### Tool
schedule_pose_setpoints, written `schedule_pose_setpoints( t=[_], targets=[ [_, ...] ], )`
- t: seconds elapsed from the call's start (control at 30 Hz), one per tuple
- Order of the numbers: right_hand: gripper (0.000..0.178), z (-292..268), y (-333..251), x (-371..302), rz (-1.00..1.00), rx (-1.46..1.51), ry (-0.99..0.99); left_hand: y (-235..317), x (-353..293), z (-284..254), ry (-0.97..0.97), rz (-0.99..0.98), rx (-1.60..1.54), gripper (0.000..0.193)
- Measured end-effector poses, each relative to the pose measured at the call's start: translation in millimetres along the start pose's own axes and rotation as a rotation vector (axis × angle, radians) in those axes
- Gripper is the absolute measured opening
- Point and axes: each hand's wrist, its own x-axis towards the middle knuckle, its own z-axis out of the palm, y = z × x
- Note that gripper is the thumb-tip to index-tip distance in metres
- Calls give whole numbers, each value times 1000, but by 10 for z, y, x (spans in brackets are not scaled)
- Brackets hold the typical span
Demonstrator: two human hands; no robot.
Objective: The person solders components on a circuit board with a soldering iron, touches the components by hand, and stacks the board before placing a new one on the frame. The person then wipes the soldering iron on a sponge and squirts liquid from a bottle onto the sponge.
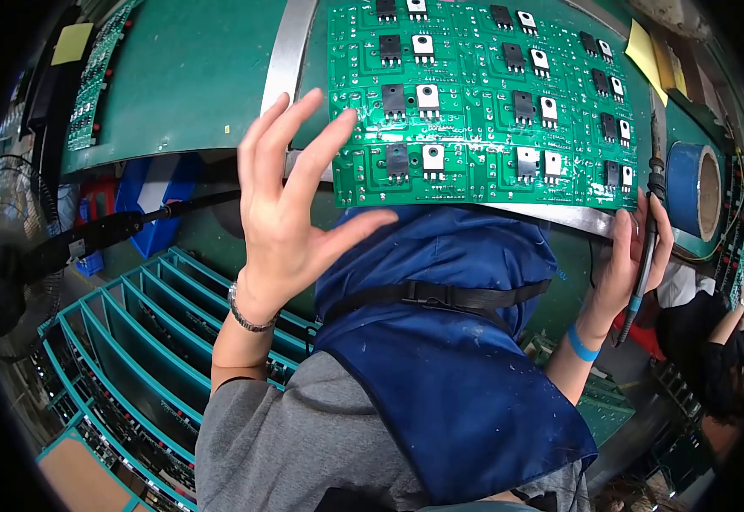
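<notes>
A large green circuit board panel [453,128] lies in front of me, with rows of black and white flat three-legged components on it. At its left edge is my left hand [291,192], fingers and thumb spread apart; it holds nothing, and whether the fingertips touch the board I cannot tell. My right hand [624,260] is closed around a soldering iron [647,256] by the board's near right corner. The iron stands nearly upright in the picture, tip away from me and cord end toward me.
A blue tape roll [686,189] stands right of the iron. Yellow paper [645,64] lies at the far right. On the left are another circuit board [99,81], a blue bin [146,200], a black jointed arm [107,239] and a green slotted rack [124,341]. Another person [705,328] is at the right.
</notes>
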Motion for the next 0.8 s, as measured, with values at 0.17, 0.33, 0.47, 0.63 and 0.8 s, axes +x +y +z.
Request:
schedule_pose_setpoints(
  t=[0.17,0.33,0.47,0.63,0.8],
  targets=[
    [41,-6,-60,50,15,-24,2,-78,-62,63,-31,-112,-351,76],
    [41,-8,-119,169,-29,42,18,-81,73,76,41,-34,-320,73],
    [37,-34,-51,159,6,-70,-32,-107,72,211,-6,-25,-310,68],
    [34,-92,-115,178,-97,-239,15,-91,129,134,-95,-35,-226,83],
    [39,-11,-179,194,-67,-278,-36,-72,229,70,-137,80,-122,89]
  ],
)
